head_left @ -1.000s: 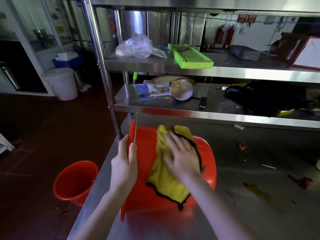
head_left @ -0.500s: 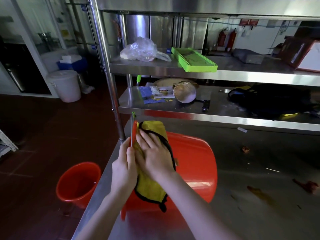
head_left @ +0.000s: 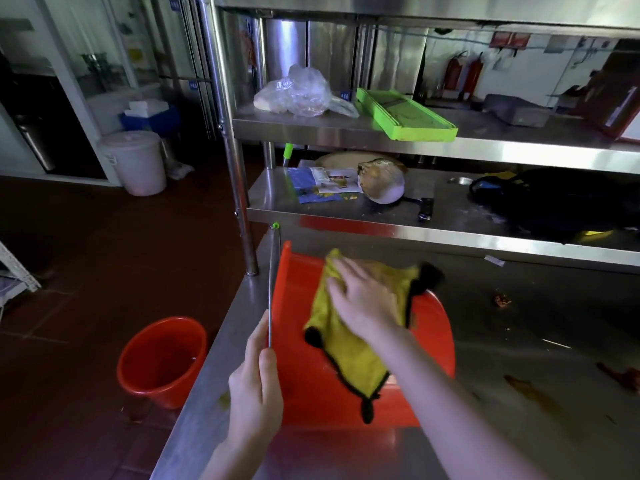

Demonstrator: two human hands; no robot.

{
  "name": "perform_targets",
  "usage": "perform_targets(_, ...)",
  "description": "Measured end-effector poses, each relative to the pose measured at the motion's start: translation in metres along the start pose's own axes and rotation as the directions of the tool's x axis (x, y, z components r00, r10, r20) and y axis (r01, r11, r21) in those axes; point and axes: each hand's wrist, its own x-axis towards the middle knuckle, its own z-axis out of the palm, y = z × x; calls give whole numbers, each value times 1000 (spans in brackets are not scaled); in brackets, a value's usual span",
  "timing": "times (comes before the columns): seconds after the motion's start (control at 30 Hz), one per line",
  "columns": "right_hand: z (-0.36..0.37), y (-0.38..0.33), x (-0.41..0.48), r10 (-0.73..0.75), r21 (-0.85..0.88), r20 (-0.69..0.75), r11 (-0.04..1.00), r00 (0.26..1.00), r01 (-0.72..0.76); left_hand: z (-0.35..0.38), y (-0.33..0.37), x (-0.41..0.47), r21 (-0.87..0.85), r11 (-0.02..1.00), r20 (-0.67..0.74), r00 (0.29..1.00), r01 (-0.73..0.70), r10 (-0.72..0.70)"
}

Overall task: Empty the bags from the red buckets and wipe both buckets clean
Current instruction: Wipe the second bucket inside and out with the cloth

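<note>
A red bucket (head_left: 304,386) lies on its side on the steel table (head_left: 519,427), its mouth to the left. My left hand (head_left: 255,386) is closed on the bucket's rim and thin metal handle (head_left: 273,282). My right hand (head_left: 363,299) presses a yellow cloth with black edging (head_left: 349,355) flat against the bucket's outer wall, fingers spread. A second red bucket (head_left: 162,358) stands upright on the dark red floor, left of the table. A crumpled clear plastic bag (head_left: 298,91) lies on the upper shelf.
Steel shelves rise behind the table; a green tray (head_left: 405,116) lies on the upper one, papers, a round bowl-like object (head_left: 381,181) and a black bag (head_left: 561,202) on the lower. The table surface at right carries brown stains (head_left: 526,389). A white lidded bin (head_left: 136,161) stands far left.
My right hand slid the cloth left toward the bucket's rim, then back right across the wall. My left hand kept its hold on the rim and handle.
</note>
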Motion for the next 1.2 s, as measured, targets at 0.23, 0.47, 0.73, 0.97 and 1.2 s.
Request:
perform_targets(0.23, 35, -59, -55, -274, -151, -214, 958, 937, 246, -20, 19, 29, -24, 998, 66, 996, 53, -51)
perform_targets(0.47, 49, -47, -73, -412, -150, -241, 910, 879, 385, 15, 60, 123, 184, 955, 115, 960, 231, -254)
perform_targets(0.73, -7, 77, -25, 152, -113, -63, 981, 986, -159, 6, 47, 66, 86, 995, 106, 992, 59, -68)
perform_targets(0.97, 12, -19, 12, -94, -36, 47, 995, 995, 95, 5, 35, 48, 70, 998, 29, 1000, -3, 1)
perform_targets(1.2, 37, 9, -51, -472, -158, -117, 877, 874, 453, -12, 10, 33, 131, 991, -1, 1000, 0, 0)
